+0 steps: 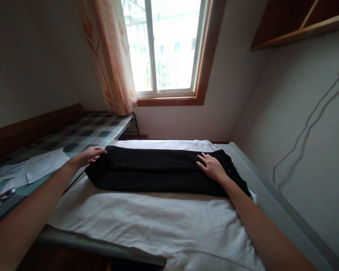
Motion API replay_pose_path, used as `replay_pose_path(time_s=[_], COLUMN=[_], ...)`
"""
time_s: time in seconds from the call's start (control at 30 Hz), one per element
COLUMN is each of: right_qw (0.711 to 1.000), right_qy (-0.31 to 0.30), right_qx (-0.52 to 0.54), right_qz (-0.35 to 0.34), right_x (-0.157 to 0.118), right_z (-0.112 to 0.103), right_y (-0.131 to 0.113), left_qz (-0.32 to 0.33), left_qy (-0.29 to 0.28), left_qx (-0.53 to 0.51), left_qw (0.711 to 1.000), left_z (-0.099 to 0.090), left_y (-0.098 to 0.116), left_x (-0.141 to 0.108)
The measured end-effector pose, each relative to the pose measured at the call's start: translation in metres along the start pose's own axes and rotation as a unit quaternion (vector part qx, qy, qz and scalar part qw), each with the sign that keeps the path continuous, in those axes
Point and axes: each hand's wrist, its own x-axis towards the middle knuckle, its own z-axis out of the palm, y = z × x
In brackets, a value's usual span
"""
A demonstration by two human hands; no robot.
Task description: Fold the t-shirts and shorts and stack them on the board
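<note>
A black garment [158, 173], folded into a long strip, lies across a white cloth [147, 218] on the bed-like surface in front of me. At the strip's left end, my left hand [90, 155] pinches its upper corner between thumb and fingers. Toward the other end, my right hand [212, 166] rests flat on the black fabric with its fingers spread. The white cloth shows both behind the strip and in front of it, where it is wrinkled. What kind of garment the black one is, I cannot tell.
To the left stands a bed with a checked cover [101, 130], with white papers or plastic [39, 165] on it. A window [169, 49] with a floral curtain [110, 56] is ahead. On the right wall are a wooden shelf [302, 32] and a hanging cable [295, 145].
</note>
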Motion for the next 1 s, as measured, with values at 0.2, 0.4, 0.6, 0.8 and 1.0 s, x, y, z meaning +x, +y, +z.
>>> replay_pose_path(time_s=[0.2,0.4,0.6,0.8,1.0], right_qw=[1.000,1.000,1.000,1.000,1.000], right_qy=[0.004,-0.001,0.008,0.014,0.021], right_qx=[0.001,0.006,0.010,0.012,0.011], right_qz=[0.004,0.004,-0.001,-0.001,-0.002], right_x=[-0.001,-0.002,-0.002,-0.002,-0.001], right_z=[0.000,-0.002,-0.001,0.001,0.002], right_y=[0.000,0.000,0.001,0.002,0.002], left_qz=[0.150,0.306,0.282,0.256,0.225], left_qy=[-0.112,-0.084,-0.042,-0.021,-0.013], left_qx=[-0.049,0.189,0.272,0.232,0.036], left_qw=[0.981,0.929,0.919,0.938,0.974], left_z=[0.062,0.139,0.146,0.110,0.069], left_y=[0.067,0.090,0.076,0.047,0.024], left_x=[-0.021,-0.063,-0.067,-0.042,-0.030])
